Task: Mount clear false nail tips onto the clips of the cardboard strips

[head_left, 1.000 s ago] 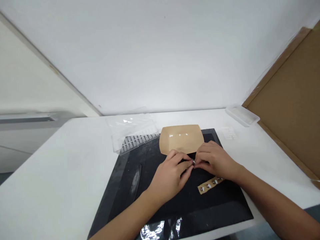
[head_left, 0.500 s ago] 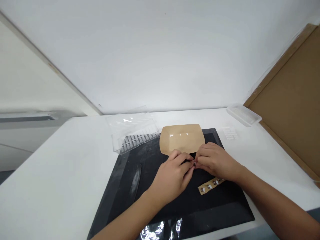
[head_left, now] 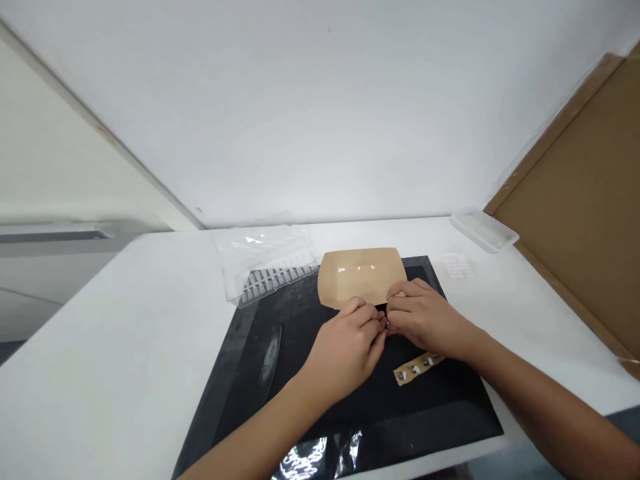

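Note:
My left hand (head_left: pixel 349 343) and my right hand (head_left: pixel 425 315) meet over the black mat (head_left: pixel 330 413), fingertips pinched together. Between them is a tiny shiny piece (head_left: pixel 387 323), mostly covered by the fingers and too small to name. Just beyond the hands lies a brown paper tray (head_left: pixel 360 287) with a few small white pieces in it. Below my right hand, a tan cardboard strip (head_left: pixel 407 377) carries several small metal bits and white pieces in a row; my right forearm side hides its far end.
Clear plastic sheets and cases holding rows of nail tips (head_left: pixel 267 281) lie at the back left. A translucent tray (head_left: pixel 484 230) stands at the back right, near a sheet of small white squares (head_left: pixel 457 265). A large cardboard panel (head_left: pixel 585 193) leans on the right.
Both hands stay pinched together at nearly the same spot, with only slight finger movement. The whole view has shifted a little.

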The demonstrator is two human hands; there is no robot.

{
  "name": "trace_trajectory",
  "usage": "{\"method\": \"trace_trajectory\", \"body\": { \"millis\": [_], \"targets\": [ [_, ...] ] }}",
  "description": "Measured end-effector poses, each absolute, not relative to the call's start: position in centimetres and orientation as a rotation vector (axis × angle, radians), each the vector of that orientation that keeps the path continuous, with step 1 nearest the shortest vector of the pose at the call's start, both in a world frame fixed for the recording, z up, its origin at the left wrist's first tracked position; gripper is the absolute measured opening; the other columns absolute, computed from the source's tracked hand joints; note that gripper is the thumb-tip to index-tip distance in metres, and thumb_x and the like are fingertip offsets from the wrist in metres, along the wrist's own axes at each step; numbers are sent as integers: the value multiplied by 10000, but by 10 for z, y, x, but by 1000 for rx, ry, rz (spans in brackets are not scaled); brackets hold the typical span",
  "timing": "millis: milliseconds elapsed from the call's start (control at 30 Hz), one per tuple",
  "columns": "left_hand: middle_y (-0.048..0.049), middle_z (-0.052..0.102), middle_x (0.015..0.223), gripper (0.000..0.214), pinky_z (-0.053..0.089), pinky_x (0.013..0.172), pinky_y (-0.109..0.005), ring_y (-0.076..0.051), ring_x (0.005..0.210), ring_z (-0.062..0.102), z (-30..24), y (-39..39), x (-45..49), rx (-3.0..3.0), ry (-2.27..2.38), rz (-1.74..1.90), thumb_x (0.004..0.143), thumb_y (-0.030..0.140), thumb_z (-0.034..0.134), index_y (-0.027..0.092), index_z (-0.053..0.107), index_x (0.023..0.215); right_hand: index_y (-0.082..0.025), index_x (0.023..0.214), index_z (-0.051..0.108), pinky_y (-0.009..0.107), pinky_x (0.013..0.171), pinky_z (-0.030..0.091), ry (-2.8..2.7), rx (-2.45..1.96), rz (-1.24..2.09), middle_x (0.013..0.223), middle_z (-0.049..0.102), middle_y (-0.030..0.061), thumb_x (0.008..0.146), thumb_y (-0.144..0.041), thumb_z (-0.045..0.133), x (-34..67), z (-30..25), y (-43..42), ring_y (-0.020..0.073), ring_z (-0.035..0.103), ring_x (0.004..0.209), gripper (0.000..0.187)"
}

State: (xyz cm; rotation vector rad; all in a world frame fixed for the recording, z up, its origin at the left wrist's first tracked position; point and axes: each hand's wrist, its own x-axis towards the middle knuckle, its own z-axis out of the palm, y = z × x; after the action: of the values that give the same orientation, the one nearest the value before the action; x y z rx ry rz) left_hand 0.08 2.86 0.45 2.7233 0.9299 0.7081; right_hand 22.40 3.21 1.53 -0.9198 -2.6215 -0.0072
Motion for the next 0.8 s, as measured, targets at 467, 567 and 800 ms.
{"method": "trace_trajectory", "body": {
  "millis": [467, 567, 800],
  "targets": [
    [-93, 731, 1013, 152, 611, 874, -425, -284, 1063, 607, 2, 33, -7, 2820, 838, 770, 1023, 262, 620, 169, 739, 1043, -202, 923, 669, 372, 880, 430, -2646, -893, 14, 1049, 741, 45, 1036, -311, 673, 230, 16, 31, 232, 617, 1126, 157],
    [-98, 717, 1068, 176, 613, 836, -399, -285, 1086, 613, 4, 35, -12, 2849, 863, 745, 1009, 337, 653, 183, 732, 1041, -215, 959, 681, 382, 918, 465, -2609, -840, 139, 1120, 740, 55, 1006, -299, 702, 232, 17, 31, 233, 626, 1138, 99],
    [-81, 684, 889, 320, 579, 679, -379, -256, 871, 652, 7, 36, -21, 3027, 910, 678, 986, 465, 677, 155, 713, 913, -249, 1200, 661, 442, 1027, 507, -2546, -843, 365, 1270, 727, 62, 911, -239, 732, 236, 25, 27, 247, 656, 1182, 298]
  ]
}}
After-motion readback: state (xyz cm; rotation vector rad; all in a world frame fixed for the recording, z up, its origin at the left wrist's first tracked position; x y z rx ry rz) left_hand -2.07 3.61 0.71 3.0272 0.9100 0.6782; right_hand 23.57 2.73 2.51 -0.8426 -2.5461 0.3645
